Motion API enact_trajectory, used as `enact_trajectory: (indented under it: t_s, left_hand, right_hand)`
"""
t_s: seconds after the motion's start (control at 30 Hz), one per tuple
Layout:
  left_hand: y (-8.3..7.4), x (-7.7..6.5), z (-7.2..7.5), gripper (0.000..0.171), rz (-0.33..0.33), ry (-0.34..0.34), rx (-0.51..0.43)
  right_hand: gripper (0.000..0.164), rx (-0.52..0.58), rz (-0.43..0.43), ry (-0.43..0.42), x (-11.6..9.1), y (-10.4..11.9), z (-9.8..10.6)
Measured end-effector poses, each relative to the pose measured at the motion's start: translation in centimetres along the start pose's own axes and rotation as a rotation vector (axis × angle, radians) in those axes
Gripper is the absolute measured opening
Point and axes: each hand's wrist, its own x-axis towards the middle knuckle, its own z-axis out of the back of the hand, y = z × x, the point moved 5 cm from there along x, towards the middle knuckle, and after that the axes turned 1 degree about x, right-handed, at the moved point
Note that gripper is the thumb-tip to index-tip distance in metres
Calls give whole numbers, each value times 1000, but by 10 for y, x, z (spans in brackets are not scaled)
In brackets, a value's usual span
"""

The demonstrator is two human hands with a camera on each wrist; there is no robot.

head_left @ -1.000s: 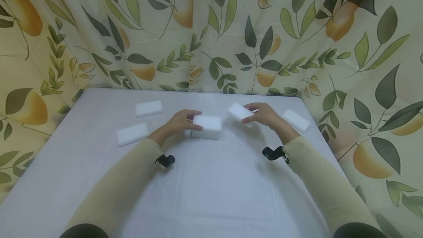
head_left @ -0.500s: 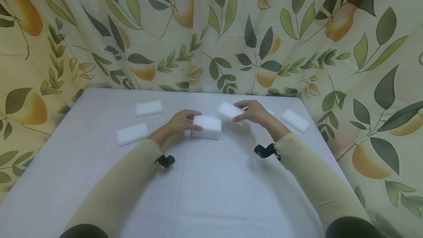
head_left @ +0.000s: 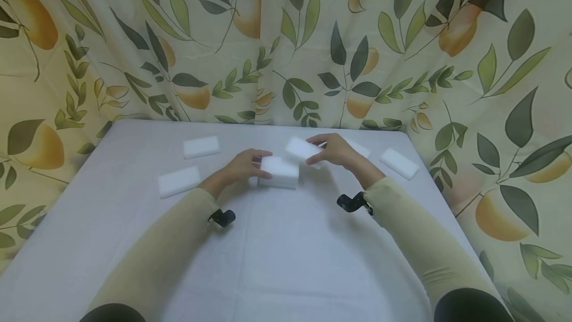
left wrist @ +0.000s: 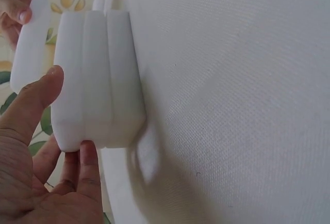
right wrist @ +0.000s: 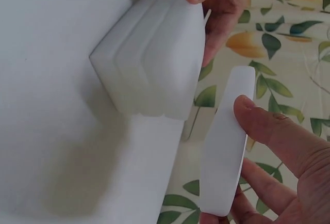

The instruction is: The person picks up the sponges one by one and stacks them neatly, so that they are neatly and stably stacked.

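Note:
Three white sponges make a stack [head_left: 280, 175] in the middle of the table; their layers show in the left wrist view. My left hand [head_left: 243, 165] grips the stack's left end, thumb [left wrist: 49, 82] on the near side of the top sponge and fingers [left wrist: 88, 159] at the end. Off to the right and slightly behind, my right hand [head_left: 337, 150] pinches another white sponge [head_left: 300, 148] between thumb and fingers. That sponge [right wrist: 224, 146] is in the air, tilted, its corner close over the stack's back right corner.
Two loose white sponges lie at the left, one farther back [head_left: 201, 147] and one nearer [head_left: 179, 182]. On the right lies another sponge [head_left: 399, 163]; one more [head_left: 359, 149] is partly hidden behind my right hand. A leaf-and-fruit patterned curtain [head_left: 304, 78] borders the table's back edge.
My right hand has moved left with its sponge, closer to the stack, uncovering part of a sponge behind it. My left hand stays at the stack, almost unmoved.

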Motion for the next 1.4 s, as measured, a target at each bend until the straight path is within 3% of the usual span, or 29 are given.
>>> enact_trajectory:
  t_s: [0.97,1.4]
  left_hand:
    - [5,0,-1,82,10,-45,-31]
    - [8,-1,-1,88,6,-34,-72]
  right_hand:
    - [66,17,48,62,7,25,-32]
    - [65,-10,60,83,9,33,-43]
